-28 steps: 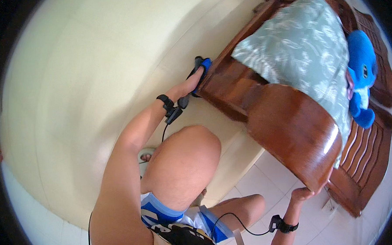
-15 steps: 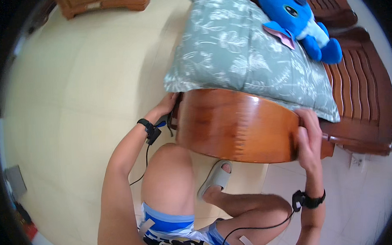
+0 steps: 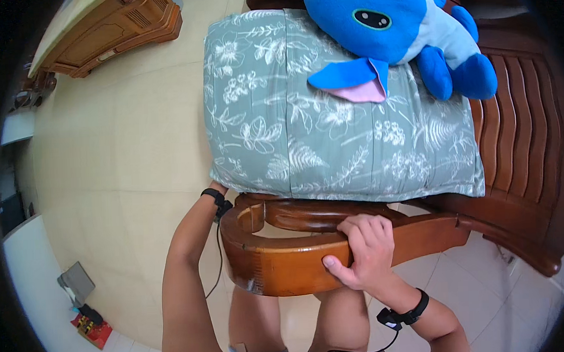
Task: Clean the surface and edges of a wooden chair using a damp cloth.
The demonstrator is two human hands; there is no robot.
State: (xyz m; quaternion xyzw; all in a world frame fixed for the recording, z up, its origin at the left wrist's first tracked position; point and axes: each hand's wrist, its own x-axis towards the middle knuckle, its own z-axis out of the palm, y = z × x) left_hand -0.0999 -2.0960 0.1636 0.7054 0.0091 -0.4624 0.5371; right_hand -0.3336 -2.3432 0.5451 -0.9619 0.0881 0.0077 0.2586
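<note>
My right hand (image 3: 368, 251) is wrapped over the top of a curved brown wooden armrest (image 3: 298, 266), thumb on the near side and fingers over the far side. Only a bit of my left hand (image 3: 219, 187) shows at the near left corner of a green pillow (image 3: 255, 145) with white leaf patterns; its fingers are hidden under or behind it. The pillow lies on the wooden sofa seat just beyond the armrest. On top of it rests a blue plush toy (image 3: 408, 38), one pink-lined ear spread on the cloth.
The slatted wooden sofa back (image 3: 519, 121) runs along the right. A carved wooden cabinet (image 3: 115, 38) stands at the far left on pale floor tiles (image 3: 123, 139). At the lower left are a grey flat object (image 3: 77, 282) and a red item (image 3: 93, 330).
My view has risen and shifted, and my legs are straighter. My right hand has moved left along the armrest. The left hand has slipped further behind the pillow's corner.
</note>
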